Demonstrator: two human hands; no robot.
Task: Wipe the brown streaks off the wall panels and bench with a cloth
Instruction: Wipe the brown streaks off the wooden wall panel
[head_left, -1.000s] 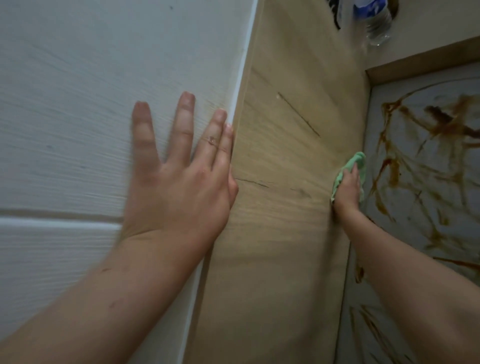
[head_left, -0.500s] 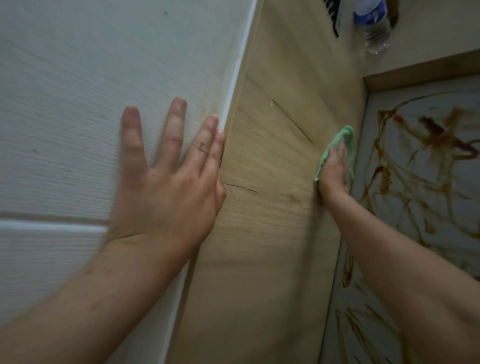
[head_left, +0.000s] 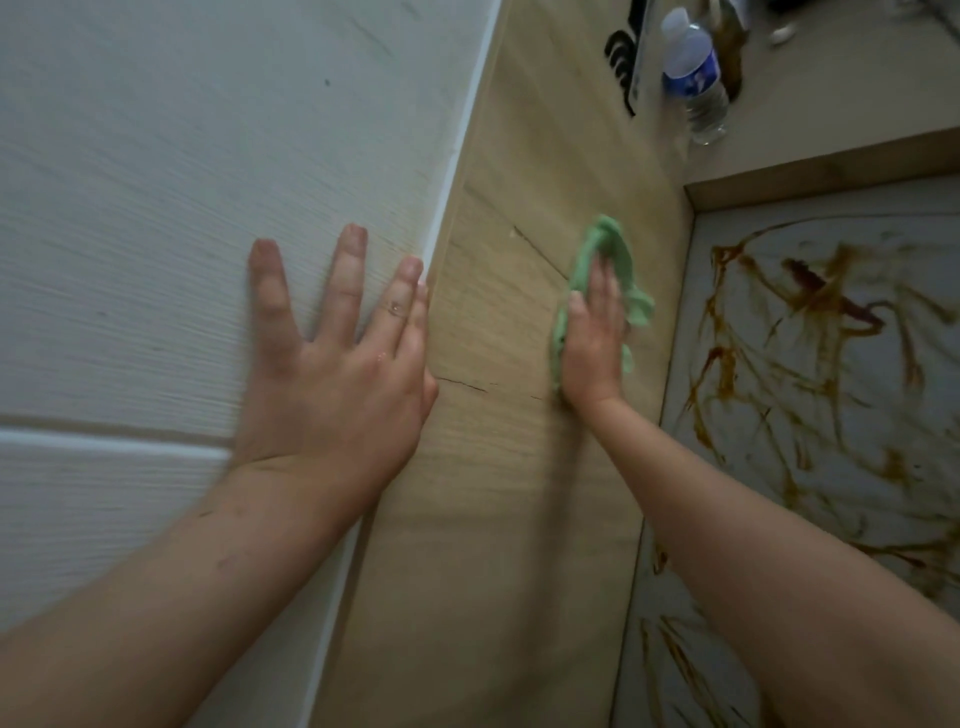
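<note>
Green cloth (head_left: 605, 236) lies flat against the light wood-grain panel (head_left: 511, 322), pinned under the right hand (head_left: 592, 348), whose fingers are straight and pressing on it without curling round it. The left hand (head_left: 332, 374) rests flat on the white panel (head_left: 182, 208), fingers spread, holding nothing. Brown streaks (head_left: 810, 322) cover the pale surface (head_left: 857, 415) just right of the cloth. A water bottle (head_left: 696, 78) stands at the top, well apart from both hands.
</note>
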